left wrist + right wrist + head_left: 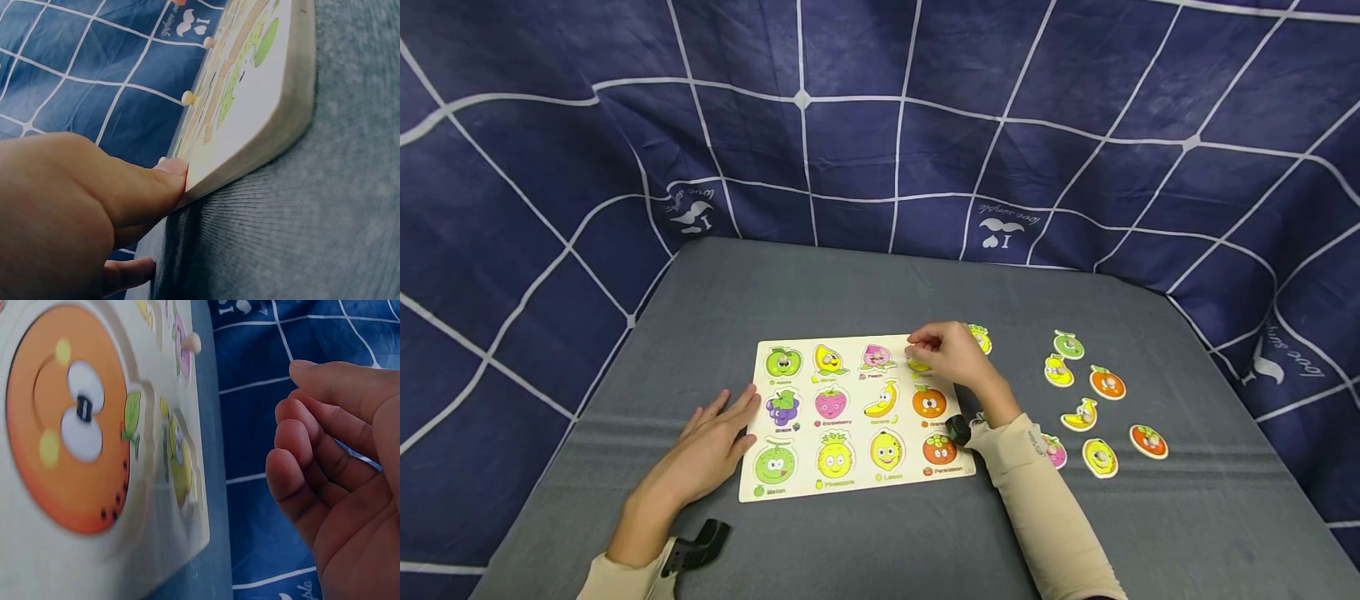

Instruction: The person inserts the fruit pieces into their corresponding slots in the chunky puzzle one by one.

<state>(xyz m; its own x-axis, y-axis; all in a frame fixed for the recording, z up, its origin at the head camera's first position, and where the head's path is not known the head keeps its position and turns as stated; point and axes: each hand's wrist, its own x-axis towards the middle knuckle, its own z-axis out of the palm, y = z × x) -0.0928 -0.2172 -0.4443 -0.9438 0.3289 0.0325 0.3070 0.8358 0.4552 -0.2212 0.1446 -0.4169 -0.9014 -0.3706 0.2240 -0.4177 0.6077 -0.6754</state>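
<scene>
A pale wooden fruit puzzle board (859, 490) lies on the grey cloth. My left hand (706, 450) is at its left edge with fingers fairly straight. In the left wrist view the thumb (140, 187) touches the board's edge near a corner. Over the upper right corner hovers my right hand (955, 357), partly covering the pear picture (917, 365). The right wrist view shows its fingers (290, 440) loosely bent, with nothing visible between them. A peach piece (181, 347) with a wooden knob sits in its recess. The apple piece (783, 362) and grape piece (782, 408) also lie in the board.
Right of the board lie several loose fruit pieces, among them a melon (1068, 345), an orange (1107, 382), a banana (1079, 416), a lemon (1100, 458) and a persimmon (1148, 442). My right sleeve (1045, 508) partly covers a pink piece (1055, 451). Blue checked curtain (850, 150) surrounds the table.
</scene>
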